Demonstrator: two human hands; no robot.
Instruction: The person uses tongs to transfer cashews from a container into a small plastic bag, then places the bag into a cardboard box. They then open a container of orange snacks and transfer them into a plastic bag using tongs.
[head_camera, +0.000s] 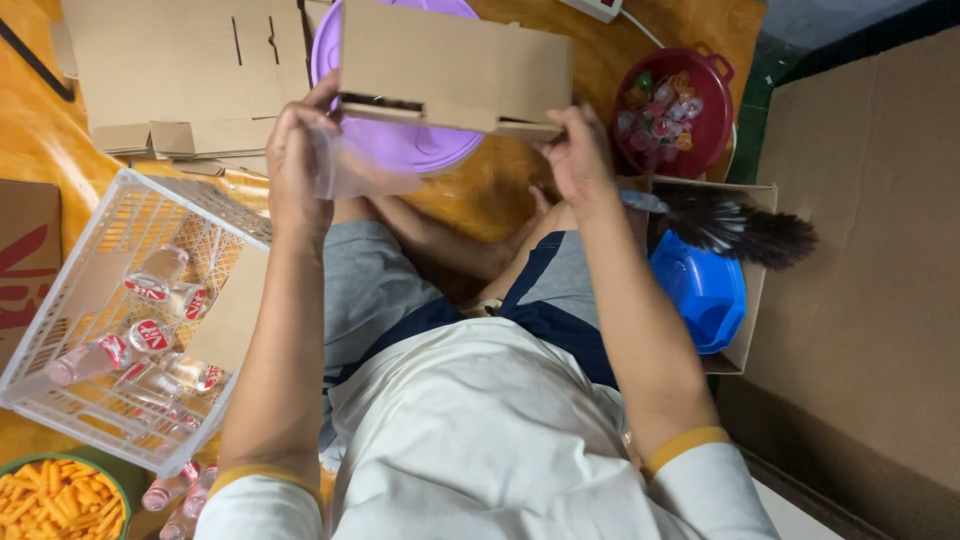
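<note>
Two bare hands are holding a flat cardboard box (455, 68) up over the lap: the left hand (298, 160) is gripping its lower left corner together with a clear plastic bag (350, 170), and the right hand (578, 155) is pinching the lower right edge, forearms raised and converging. Behind the box a purple round lid (415, 150) is lying partly hidden, with flat cardboard sheets (185, 75) beyond. A white basket (60, 330) of small bottles (150, 335) is sitting at the left, a red bowl (710, 140) and blue bowl (705, 290) at the right.

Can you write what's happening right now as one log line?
left hand: holds cardboard box and clear bag | right hand: holds box | white basket: bottles
</note>
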